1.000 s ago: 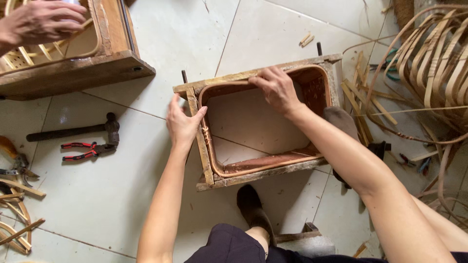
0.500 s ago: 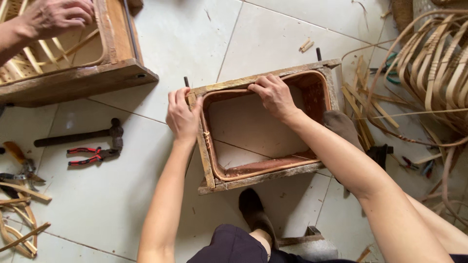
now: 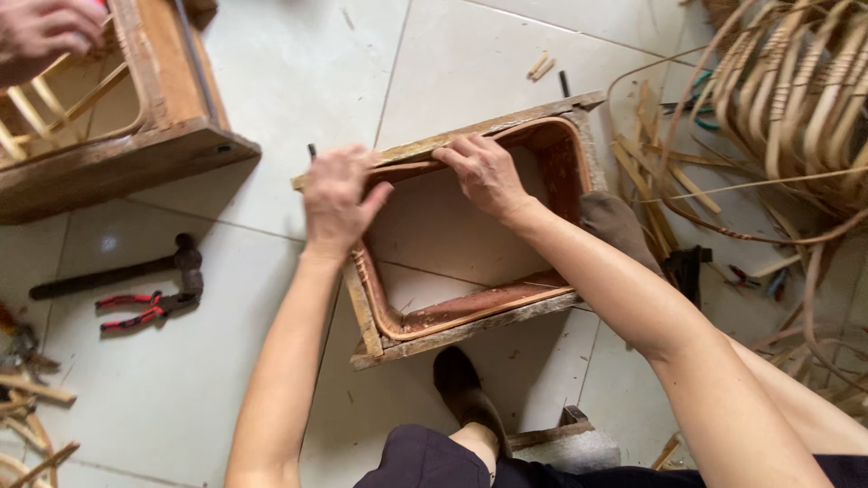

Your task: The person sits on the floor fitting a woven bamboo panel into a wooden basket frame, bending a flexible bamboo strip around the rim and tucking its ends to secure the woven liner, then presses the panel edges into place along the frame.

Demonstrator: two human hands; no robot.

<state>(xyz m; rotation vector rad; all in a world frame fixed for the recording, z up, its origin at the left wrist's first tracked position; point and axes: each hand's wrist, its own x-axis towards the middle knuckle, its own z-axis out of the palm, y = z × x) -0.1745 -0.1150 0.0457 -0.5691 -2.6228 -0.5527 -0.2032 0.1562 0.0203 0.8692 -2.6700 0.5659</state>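
— What's left of your grip?
— A hammer and red pliers lie well left of my left hand, which clasps the wooden frame's far-left corner.
— And the other?
— My right hand presses fingers over the far rail; rattan strips lie well right.

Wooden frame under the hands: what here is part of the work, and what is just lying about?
In hand:
wooden frame
reddish cane band lining it
left hand and right hand on its far rail

Lying about:
hammer
red-handled pliers
cane strips
second frame, another person's hand on it
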